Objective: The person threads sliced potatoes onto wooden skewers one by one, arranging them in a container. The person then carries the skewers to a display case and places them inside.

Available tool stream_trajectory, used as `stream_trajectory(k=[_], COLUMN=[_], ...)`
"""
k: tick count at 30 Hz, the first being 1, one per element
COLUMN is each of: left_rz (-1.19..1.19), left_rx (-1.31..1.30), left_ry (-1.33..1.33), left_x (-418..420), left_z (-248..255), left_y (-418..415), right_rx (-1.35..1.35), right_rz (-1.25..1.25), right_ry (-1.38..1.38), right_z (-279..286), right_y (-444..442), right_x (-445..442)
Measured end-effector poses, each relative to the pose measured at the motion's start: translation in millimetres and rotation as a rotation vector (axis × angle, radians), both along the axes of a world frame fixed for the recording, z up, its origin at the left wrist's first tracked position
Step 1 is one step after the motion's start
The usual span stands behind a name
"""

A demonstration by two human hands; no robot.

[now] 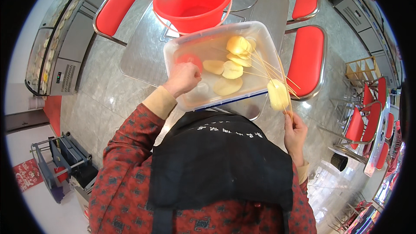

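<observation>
A clear plastic tub (250, 87) of water stands before me on a metal table. My right hand (295, 131), at the tub's right front, holds thin wooden skewers (290, 105). On one of them is a pale yellow slice (278, 95), apparently potato. My left hand (183, 77) is over the tub's left part with curled fingers; whether they hold anything is hidden. Just beyond them lies a round red thing (188, 60), partly covered. More slices on skewers (237, 45) rest in the tub's far right. Loose slices (228, 86) lie in the water nearer its middle.
Right behind the tub stands a red plastic bucket (195, 3) with a pale handle. The metal table (139, 60) extends left of it. Red-padded chairs (307, 61) flank the table on both sides. Glass display cases (45, 42) line the left, and a folded trolley (61, 159) sits lower left.
</observation>
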State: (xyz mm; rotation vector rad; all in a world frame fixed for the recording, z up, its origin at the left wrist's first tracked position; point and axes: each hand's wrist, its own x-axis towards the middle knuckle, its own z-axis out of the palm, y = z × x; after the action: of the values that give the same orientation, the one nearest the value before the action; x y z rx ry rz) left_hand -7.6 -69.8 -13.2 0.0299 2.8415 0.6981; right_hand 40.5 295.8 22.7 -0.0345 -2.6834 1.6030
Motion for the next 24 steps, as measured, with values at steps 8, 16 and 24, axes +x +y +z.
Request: stream_trajectory(k=[8,16,24], left_rz=[0.006,0.112,0.009], left_rx=[0.057,0.333,0.297], left_ry=[0.018,0.012,0.071], left_x=[-17.8,-14.3,-9.9], left_z=[18.3,39.0,32.0], left_y=[10.8,-3.1,30.7], right_rx=[0.130,0.143,-0.068], right_rz=[-0.098,-0.108,-0.044], right_ry=[0.079,0.266,0.052], right_z=[7.5,44.2,-10.5], right_y=[10.2,25.0,52.5], right_x=[-11.9,-55.3,-99.4])
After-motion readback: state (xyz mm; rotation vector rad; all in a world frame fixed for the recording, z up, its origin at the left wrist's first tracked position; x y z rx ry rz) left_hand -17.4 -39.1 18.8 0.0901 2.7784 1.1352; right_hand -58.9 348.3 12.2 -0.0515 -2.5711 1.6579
